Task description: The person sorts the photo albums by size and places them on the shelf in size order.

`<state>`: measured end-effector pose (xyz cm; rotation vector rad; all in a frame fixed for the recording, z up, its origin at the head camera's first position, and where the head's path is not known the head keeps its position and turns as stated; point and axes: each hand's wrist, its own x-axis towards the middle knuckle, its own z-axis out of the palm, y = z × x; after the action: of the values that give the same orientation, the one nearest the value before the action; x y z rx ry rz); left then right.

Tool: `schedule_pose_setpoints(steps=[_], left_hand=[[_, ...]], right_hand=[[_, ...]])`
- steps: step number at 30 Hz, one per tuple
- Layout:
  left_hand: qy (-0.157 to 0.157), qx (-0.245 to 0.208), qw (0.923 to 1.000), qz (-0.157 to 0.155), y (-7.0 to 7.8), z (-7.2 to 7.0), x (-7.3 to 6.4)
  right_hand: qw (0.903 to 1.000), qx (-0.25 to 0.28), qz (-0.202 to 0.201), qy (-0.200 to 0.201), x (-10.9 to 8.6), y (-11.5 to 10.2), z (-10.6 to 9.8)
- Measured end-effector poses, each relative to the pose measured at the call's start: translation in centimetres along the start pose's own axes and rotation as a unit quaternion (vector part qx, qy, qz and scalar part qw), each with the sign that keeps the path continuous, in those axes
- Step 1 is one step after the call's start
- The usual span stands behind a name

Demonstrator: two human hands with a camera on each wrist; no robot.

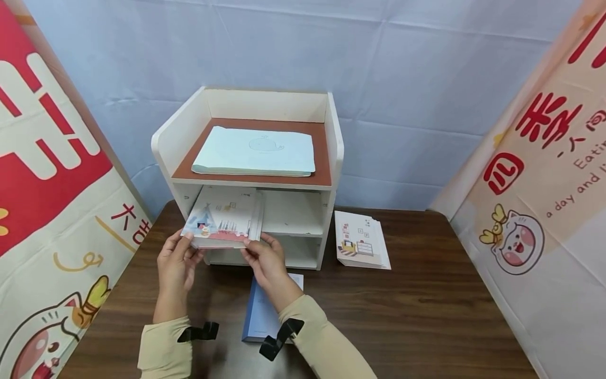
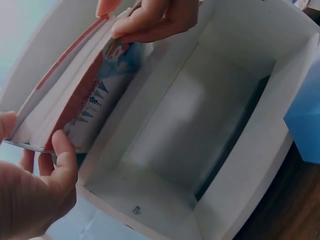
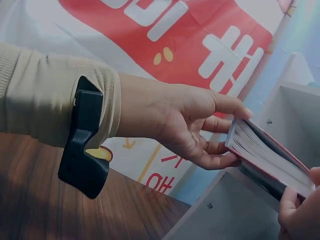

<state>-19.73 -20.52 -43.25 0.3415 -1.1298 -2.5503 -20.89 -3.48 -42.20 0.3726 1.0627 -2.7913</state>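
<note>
A small stack of notebooks with illustrated covers (image 1: 224,213) is partly inside the upper compartment of a white desk shelf (image 1: 333,137). My left hand (image 1: 176,260) grips the near left corner, thumb on top of the cover. At the near right corner, my right hand (image 1: 270,263) pinches the same stack, thumb above and fingers below. The page edges of the notebooks (image 3: 265,152) show in the right wrist view, with the stack held between both hands. In the left wrist view, the red-bordered cover (image 2: 82,97) stands near the shelf's opening.
A pad of paper with a whale drawing (image 1: 255,152) lies on the shelf's brown top. Right of the shelf, more illustrated notebooks (image 1: 362,239) lie stacked on the dark wooden table (image 1: 416,316). A blue book (image 1: 265,316) lies in front, partly under my right wrist.
</note>
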Motion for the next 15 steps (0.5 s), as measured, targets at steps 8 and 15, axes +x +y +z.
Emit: schedule_pose_setpoints(steps=[8,15], left_hand=[[-0.01,0.075,0.9948,-0.068,-0.2,-0.8,0.6],[0.007,0.056,0.9966,-0.06,-0.2,-0.4,1.1]], right_hand=[[0.9973,0.069,0.005,0.024,1.4,0.2,-0.2],[0.9938,0.106,0.029,0.019,2.2,0.3,-0.5]])
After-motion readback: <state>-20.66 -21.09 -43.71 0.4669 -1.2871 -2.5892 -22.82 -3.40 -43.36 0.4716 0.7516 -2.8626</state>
